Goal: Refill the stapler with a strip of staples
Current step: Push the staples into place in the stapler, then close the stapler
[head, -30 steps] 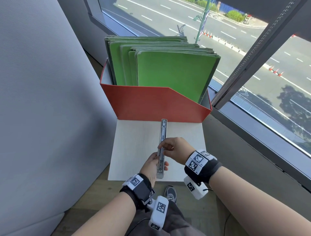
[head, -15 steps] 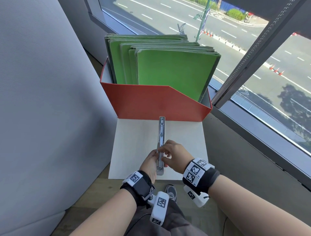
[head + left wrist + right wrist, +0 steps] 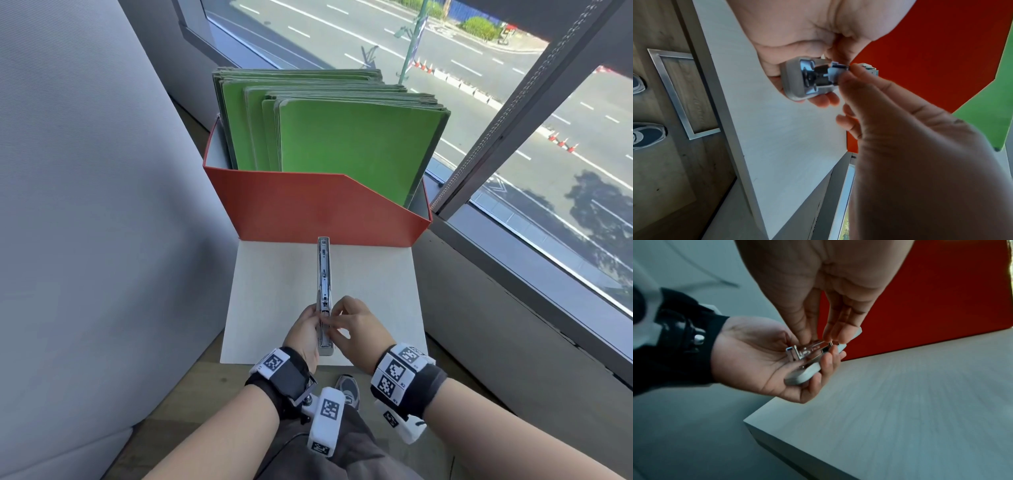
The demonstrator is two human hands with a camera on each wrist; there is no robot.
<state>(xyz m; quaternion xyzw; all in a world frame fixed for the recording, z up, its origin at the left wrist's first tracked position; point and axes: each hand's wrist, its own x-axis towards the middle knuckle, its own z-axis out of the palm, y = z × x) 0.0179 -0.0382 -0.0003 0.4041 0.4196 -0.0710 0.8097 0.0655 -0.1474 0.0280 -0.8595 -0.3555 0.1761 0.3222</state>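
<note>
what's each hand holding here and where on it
Left hand cradles the opened stapler by its near base end; right hand pinches the metal staple channel there.

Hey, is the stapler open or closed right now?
Open: the stapler is swung out flat, metal channel facing up, held by the left hand.

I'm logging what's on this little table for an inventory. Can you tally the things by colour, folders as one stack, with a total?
Silver-grey: 1, the open stapler, held above the table by the left hand, right hand pinching at its near end.
Red: 1, the file box.
Green: 1, the stack of folders in the box.
Total: 3.
</note>
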